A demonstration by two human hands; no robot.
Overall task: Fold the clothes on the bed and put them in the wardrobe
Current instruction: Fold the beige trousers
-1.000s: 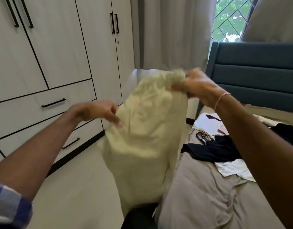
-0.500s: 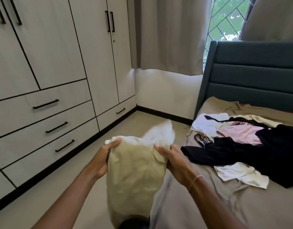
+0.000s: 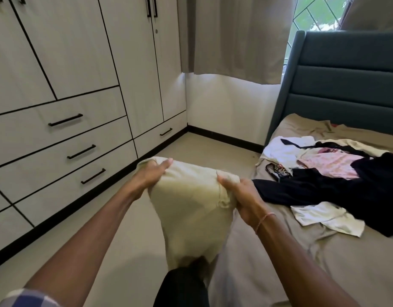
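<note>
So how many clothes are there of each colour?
Cream garments: 2, one gripped by left hand and right hand, one on the bed
White garments: 2
Pink garment: 1
Black garment: 1 heap, maybe more
Black patterned piece: 1
Total: 7

We lower the cream garment (image 3: 191, 209) and draw it taut

A second ago we held it up in front of the curtain (image 3: 235, 36), with our right hand (image 3: 239, 196) high and far and our left hand (image 3: 152, 173) lower on the left. Both hands have since dropped to a low, near spot by the left edge of the bed (image 3: 324, 262). In the last half second they have moved a little apart. The top edge now runs stretched between them, and the loose pale flap that stood up there has flattened.
</note>
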